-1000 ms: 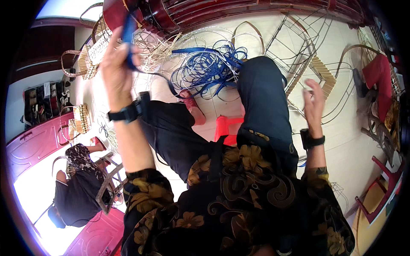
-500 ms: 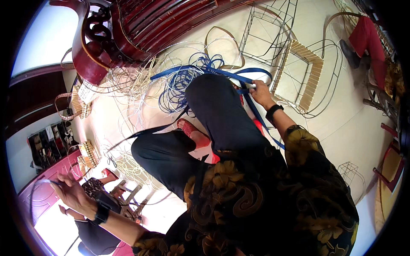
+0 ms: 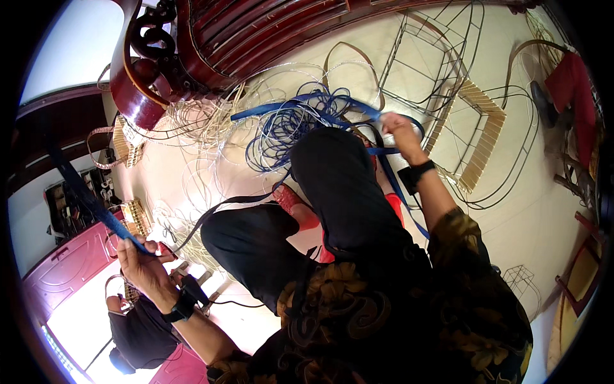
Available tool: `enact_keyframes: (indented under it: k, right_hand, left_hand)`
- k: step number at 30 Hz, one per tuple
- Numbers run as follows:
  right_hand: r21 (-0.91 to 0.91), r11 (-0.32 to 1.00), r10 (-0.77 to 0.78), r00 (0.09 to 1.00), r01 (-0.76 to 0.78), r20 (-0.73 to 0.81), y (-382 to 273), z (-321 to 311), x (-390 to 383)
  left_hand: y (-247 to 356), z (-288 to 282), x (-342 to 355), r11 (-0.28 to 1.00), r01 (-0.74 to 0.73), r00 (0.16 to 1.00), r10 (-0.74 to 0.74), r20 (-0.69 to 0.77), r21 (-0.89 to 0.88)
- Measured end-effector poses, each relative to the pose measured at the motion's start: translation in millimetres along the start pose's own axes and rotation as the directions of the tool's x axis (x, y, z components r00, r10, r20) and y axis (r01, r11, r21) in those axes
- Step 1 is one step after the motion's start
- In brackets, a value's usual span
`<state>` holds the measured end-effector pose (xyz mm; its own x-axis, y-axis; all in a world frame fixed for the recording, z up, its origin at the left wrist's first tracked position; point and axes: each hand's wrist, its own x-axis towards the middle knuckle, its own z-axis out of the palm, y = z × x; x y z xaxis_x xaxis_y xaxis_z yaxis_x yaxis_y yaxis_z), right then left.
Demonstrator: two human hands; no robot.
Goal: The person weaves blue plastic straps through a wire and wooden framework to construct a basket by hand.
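Note:
A wide, flat blue strap [image 3: 105, 214] is pinched in my left hand [image 3: 148, 274] at the lower left. Its free part rises up and away past the fingers. A darker stretch of strap [image 3: 233, 200] runs from near that hand across to my knee. My right hand [image 3: 403, 136], a little blurred, is closed at another length of blue strap [image 3: 358, 107] beyond my right knee. A tangled heap of blue strapping [image 3: 281, 136] lies on the floor between the hands, past my knees.
A dark red carved wooden bench [image 3: 236, 38] stands at the back. Pale cane strands [image 3: 198, 121] lie beside it. To the right are a wire basket frame [image 3: 422, 64] and a partly wrapped frame [image 3: 486, 141]. Another person [image 3: 144, 326] sits at the lower left.
My left hand has moved inward and up, and a wide blue strap now extends from it. My right hand has shifted slightly right; the white stick-like piece seen at it before is not distinguishable.

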<state>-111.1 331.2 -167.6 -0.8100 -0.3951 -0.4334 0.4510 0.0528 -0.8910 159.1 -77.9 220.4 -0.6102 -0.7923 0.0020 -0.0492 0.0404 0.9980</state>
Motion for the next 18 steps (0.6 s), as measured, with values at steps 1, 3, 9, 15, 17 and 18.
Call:
enact_keyframes:
  k: [1,3,9,15,17,18]
  right_hand:
    - [0.133,0.982,-0.128,0.991,0.132,-0.039,-42.6,3.4,-18.4]
    - [0.185,0.962,-0.171,0.97,0.202,-0.172,-102.6,-7.9,-46.0]
    - [0.301,0.812,-0.384,0.845,0.501,-0.371,-206.8,-32.4,-116.6]
    - [0.059,0.879,-0.41,0.814,0.472,-0.411,-226.9,-30.5,-139.6]
    - [0.005,0.86,-0.485,0.819,0.511,-0.307,-234.8,-28.2,-142.2]
    - [-0.021,0.856,-0.499,0.814,0.517,-0.298,-240.5,-20.4,-144.4]
  left_hand:
    - [-5.6,-0.7,-4.8,1.0,0.012,1.0,-0.012,0.004,0.004]
    - [-22.9,-7.6,1.0,0.999,-0.047,0.999,0.047,0.01,0.009]
    - [-50.5,9.9,12.0,0.993,-0.092,0.992,0.097,-0.077,0.072]
    - [-59.8,21.0,8.6,0.974,-0.031,0.998,0.044,-0.053,0.224]
    - [-63.7,21.3,7.7,0.962,-0.02,0.998,0.036,-0.056,0.272]
    - [-66.5,22.3,8.2,0.957,-0.02,0.998,0.038,-0.057,0.289]
